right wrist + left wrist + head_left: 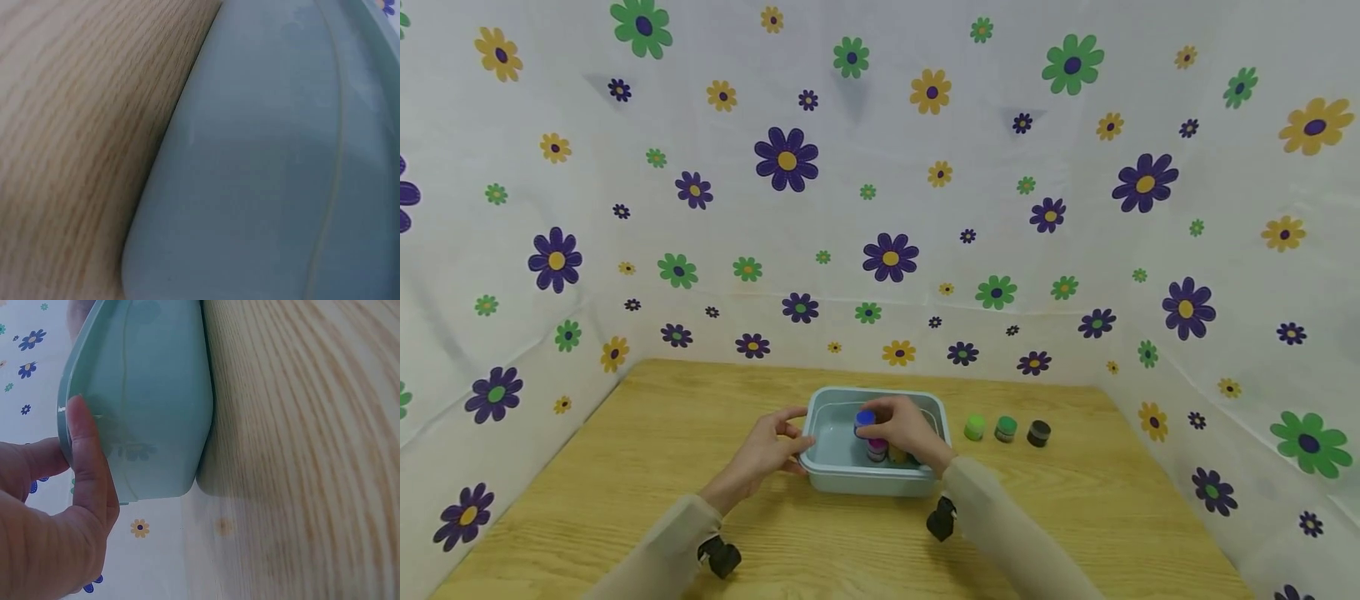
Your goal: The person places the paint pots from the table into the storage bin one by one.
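A light blue-grey tub stands on the wooden table. My left hand grips the tub's left rim; in the left wrist view that hand has its fingers and thumb around the rim of the tub. Inside the tub, my right hand pinches a small blue-lidded jar. Just below that jar is a magenta jar, with a yellowish jar beside it, partly hidden by my right hand. The right wrist view shows only the outer wall of the tub.
Right of the tub, a lime green jar, a dark green jar and a black jar stand in a row on the table. A white flowered cloth surrounds the table's back and sides.
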Demonstrator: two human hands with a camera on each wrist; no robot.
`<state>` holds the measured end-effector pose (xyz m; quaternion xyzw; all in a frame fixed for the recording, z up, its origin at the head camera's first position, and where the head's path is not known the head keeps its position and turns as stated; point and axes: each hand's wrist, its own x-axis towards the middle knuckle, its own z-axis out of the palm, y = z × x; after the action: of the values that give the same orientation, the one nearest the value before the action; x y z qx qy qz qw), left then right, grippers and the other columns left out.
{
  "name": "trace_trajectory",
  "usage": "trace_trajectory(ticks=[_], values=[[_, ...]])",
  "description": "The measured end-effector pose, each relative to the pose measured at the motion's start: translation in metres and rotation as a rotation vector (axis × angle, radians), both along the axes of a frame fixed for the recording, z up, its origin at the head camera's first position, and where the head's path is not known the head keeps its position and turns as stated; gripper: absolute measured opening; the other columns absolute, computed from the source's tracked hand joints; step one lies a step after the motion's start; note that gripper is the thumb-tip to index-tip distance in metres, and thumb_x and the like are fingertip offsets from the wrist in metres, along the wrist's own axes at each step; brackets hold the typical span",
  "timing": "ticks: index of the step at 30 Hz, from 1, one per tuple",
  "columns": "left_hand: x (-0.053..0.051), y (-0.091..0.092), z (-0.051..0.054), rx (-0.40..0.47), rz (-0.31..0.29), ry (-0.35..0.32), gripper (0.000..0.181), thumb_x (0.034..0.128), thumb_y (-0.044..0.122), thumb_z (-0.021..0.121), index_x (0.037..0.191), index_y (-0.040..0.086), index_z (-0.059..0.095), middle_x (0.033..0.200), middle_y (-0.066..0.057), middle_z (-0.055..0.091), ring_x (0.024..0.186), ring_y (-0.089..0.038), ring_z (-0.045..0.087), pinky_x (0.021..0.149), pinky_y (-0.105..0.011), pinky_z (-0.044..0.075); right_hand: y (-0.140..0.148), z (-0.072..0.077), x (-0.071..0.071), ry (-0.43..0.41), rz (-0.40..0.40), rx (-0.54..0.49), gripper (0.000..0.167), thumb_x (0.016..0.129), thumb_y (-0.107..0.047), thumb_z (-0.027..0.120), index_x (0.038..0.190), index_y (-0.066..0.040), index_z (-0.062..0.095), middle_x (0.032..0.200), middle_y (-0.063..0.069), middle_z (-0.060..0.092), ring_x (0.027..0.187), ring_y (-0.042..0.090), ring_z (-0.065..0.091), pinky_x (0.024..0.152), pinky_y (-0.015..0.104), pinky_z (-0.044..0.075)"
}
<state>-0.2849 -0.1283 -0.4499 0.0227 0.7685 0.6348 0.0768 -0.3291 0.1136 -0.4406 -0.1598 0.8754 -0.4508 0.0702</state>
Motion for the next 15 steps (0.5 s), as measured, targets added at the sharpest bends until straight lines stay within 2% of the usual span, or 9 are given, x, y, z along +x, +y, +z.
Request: trace_trajectory(ticks=[7,15], values=[[0.0005,-0.0002,-0.0015,-0.014,0.003,0.005,0.057,0.0905,0.002,0.067,0.143,0.004,0.046,0.1,-0.016,0.053,0.07,-0.02,0.063,0.06,-0.037,0.061,-0.0037,0.0009,-0.002,-0.015,-0.021,0.03,0.039,0.084,-0.02,0.079,0.12,-0.008,0.069,0.111,0.007,0.07,0.098,0.017,0.065,0.083,0.032,0.058],[-0.0004,-0.0005,-0.0016,-0.011,-0.003,0.013,0.056,0.0907,0.002,0.067,0.143,0.005,0.046,0.1,-0.015,0.052,0.071,-0.02,0.063,0.061,-0.039,0.062,-0.0084,0.0018,-0.0077,-0.021,-0.006,0.072,0.041,0.084,-0.024,0.079,0.12,-0.009,0.07,0.116,0.007,0.068,0.1,0.02,0.064,0.084,0.034,0.059]])
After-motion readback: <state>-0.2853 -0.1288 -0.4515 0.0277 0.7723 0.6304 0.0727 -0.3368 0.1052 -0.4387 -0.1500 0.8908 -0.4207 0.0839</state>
